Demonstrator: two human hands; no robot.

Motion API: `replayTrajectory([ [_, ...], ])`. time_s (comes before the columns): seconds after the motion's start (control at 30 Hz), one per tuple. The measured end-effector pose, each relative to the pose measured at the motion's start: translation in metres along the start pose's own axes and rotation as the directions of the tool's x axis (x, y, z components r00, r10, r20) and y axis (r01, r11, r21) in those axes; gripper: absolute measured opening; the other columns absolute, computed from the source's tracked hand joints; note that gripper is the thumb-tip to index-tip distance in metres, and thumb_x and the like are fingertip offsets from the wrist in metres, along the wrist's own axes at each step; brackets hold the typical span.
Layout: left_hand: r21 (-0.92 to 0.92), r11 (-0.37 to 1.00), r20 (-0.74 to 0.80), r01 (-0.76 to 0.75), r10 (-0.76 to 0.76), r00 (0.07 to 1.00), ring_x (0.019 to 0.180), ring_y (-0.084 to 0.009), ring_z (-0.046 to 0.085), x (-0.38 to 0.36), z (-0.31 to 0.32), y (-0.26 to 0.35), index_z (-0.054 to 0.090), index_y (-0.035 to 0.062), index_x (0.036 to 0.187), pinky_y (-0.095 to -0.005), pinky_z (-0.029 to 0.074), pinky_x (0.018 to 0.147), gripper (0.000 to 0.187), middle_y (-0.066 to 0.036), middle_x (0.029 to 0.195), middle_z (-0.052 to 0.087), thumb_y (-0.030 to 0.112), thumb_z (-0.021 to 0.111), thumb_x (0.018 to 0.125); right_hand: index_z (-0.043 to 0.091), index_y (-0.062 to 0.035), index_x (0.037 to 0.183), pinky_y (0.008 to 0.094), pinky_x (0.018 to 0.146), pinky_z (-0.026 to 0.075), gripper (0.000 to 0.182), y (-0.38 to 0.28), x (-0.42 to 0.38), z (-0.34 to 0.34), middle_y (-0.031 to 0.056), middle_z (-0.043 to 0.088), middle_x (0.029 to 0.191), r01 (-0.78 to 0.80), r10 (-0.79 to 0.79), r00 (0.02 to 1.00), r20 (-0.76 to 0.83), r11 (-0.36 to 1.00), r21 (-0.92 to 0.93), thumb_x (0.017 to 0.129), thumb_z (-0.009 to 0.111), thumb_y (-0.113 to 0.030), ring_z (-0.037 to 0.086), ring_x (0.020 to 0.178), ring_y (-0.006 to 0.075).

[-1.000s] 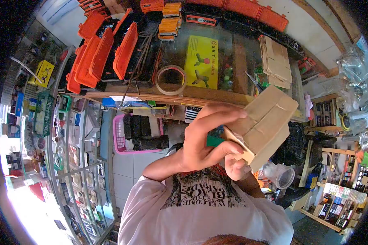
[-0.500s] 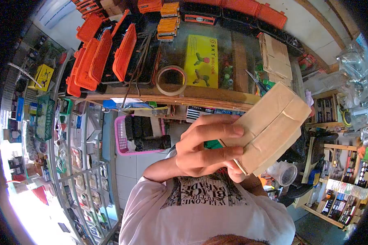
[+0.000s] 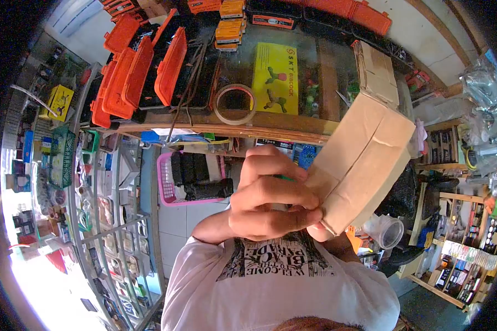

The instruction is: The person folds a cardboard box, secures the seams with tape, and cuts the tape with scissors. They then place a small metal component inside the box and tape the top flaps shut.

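Observation:
A folded piece of brown cardboard [image 3: 364, 160], creased along its length, is held up in front of my chest. My left hand [image 3: 273, 196] has its fingers curled and pressed together at the cardboard's lower left edge. Most of my right hand [image 3: 317, 233] is hidden behind the cardboard; a bit of it shows under the lower corner, gripping from below. Behind the far end of the piece, more flat brown cardboard [image 3: 376, 69] lies on the glass-topped counter [image 3: 232, 66].
On the counter are a tape roll [image 3: 235, 103], a yellow SKT Bibcock box [image 3: 276, 77], orange-lidded cases [image 3: 135, 77] and stacked small orange boxes [image 3: 230, 27]. Below stands a pink basket [image 3: 165, 179] with black items. A clear jar [image 3: 389, 231] is at the right.
My left fingers have slid off the cardboard's upper face and curled at its lower left edge. The cardboard has turned, showing more of its length; the scissors behind are now mostly covered.

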State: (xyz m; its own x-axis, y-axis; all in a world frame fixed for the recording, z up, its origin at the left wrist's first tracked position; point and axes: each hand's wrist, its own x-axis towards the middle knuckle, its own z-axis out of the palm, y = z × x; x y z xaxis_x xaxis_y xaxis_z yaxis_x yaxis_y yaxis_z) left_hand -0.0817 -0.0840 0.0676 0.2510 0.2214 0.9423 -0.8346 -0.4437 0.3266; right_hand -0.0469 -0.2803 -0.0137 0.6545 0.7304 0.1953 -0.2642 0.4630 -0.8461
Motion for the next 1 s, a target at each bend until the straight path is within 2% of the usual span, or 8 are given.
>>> replayTrajectory([
  [0.07, -0.064, 0.996, 0.020, 0.061, -0.059, 0.998, 0.096, -0.0273, 0.063, -0.002, -0.004, 0.001, 0.076, 0.0102, 0.090, -0.0366, 0.048, 0.073, 0.020, -0.006, 0.098, 0.072, 0.021, 0.083, 0.074, 0.038, -0.0015, 0.148, 0.0448, 0.118, 0.029, 0.080, 0.001, 0.000, 0.000, 0.0160, 0.047, 0.148, 0.007, -0.007, 1.000, -0.002, 1.000, 0.000, 0.080, 0.077, -0.022, 0.043, 0.141, 0.0291],
  [0.2, -0.041, 0.997, -0.047, 0.058, -0.060, 0.997, 0.097, -0.0283, 0.065, -0.008, -0.002, 0.005, 0.076, 0.0098, 0.094, -0.0372, 0.052, 0.073, 0.026, -0.006, 0.102, 0.070, 0.022, 0.086, 0.074, 0.038, -0.0014, 0.148, 0.0451, 0.118, 0.030, 0.080, 0.002, 0.000, 0.003, 0.0161, 0.047, 0.148, 0.013, -0.014, 1.000, -0.010, 1.000, -0.013, 0.081, 0.077, -0.022, 0.043, 0.140, 0.0293],
  [0.37, 0.093, 0.989, -0.020, -0.111, 0.114, 0.993, 0.096, -0.0245, 0.064, -0.009, -0.005, 0.000, 0.077, 0.0109, 0.095, -0.0374, 0.052, 0.074, 0.027, -0.005, 0.106, 0.069, 0.022, 0.087, 0.073, 0.038, -0.0014, 0.148, 0.0454, 0.117, 0.031, 0.080, 0.003, 0.000, 0.006, 0.0162, 0.047, 0.148, 0.030, -0.031, 0.999, -0.029, 0.999, -0.032, 0.081, 0.078, -0.021, 0.044, 0.140, 0.0296],
  [0.47, 0.136, 0.985, 0.068, -0.107, 0.098, 0.993, 0.096, -0.0213, 0.063, -0.004, -0.012, 0.011, 0.078, 0.0121, 0.095, -0.0374, 0.051, 0.077, 0.024, -0.002, 0.103, 0.070, 0.023, 0.086, 0.074, 0.038, -0.0013, 0.148, 0.0456, 0.117, 0.032, 0.080, 0.005, 0.003, 0.005, 0.0162, 0.047, 0.147, 0.053, -0.057, 0.996, -0.069, 0.997, -0.056, 0.081, 0.078, -0.021, 0.044, 0.139, 0.0298],
  [0.57, 0.303, 0.924, 0.068, -0.231, 0.221, 0.973, 0.092, -0.0189, 0.056, -0.008, -0.009, 0.011, 0.077, 0.0177, 0.088, -0.0401, 0.048, 0.076, 0.023, 0.005, 0.090, 0.066, 0.034, 0.086, 0.075, 0.038, -0.0012, 0.148, 0.0458, 0.116, 0.032, 0.080, 0.010, 0.008, 0.001, 0.0163, 0.048, 0.147, 0.103, -0.120, 0.982, -0.145, 0.988, -0.118, 0.081, 0.078, -0.021, 0.044, 0.139, 0.0300],
  [0.77, 0.397, 0.849, 0.059, -0.348, 0.355, 0.933, 0.087, -0.0154, 0.049, -0.017, -0.001, 0.011, 0.077, 0.0237, 0.082, -0.0288, 0.042, 0.065, 0.019, 0.010, 0.084, 0.065, 0.038, 0.086, 0.073, 0.038, -0.0011, 0.148, 0.0461, 0.115, 0.034, 0.080, 0.025, 0.040, -0.023, 0.0164, 0.048, 0.147, 0.198, -0.315, 0.880, -0.356, 0.923, -0.329, 0.081, 0.078, -0.021, 0.045, 0.138, 0.0303],
  [0.87, 0.440, 0.844, 0.022, -0.307, 0.331, 0.943, 0.084, -0.0108, 0.047, -0.028, 0.001, 0.017, 0.080, 0.0237, 0.093, -0.0287, 0.041, 0.069, 0.015, 0.016, 0.093, 0.068, 0.026, 0.085, 0.079, 0.038, -0.0011, 0.148, 0.0463, 0.115, 0.034, 0.080, 0.029, 0.052, -0.033, 0.0164, 0.048, 0.146, 0.207, -0.351, 0.851, -0.390, 0.907, -0.366, 0.081, 0.078, -0.021, 0.045, 0.138, 0.0305],
  [1.0, 0.482, 0.834, -0.032, -0.269, 0.323, 0.946, 0.085, -0.0082, 0.046, -0.032, 0.004, 0.023, 0.079, 0.0270, 0.095, -0.0269, 0.038, 0.067, 0.016, 0.019, 0.091, 0.066, 0.029, 0.085, 0.080, 0.038, -0.0010, 0.148, 0.0466, 0.115, 0.035, 0.080, 0.030, 0.055, -0.036, 0.0165, 0.048, 0.146, 0.215, -0.364, 0.839, -0.405, 0.905, -0.368, 0.081, 0.078, -0.020, 0.046, 0.137, 0.0307],
])
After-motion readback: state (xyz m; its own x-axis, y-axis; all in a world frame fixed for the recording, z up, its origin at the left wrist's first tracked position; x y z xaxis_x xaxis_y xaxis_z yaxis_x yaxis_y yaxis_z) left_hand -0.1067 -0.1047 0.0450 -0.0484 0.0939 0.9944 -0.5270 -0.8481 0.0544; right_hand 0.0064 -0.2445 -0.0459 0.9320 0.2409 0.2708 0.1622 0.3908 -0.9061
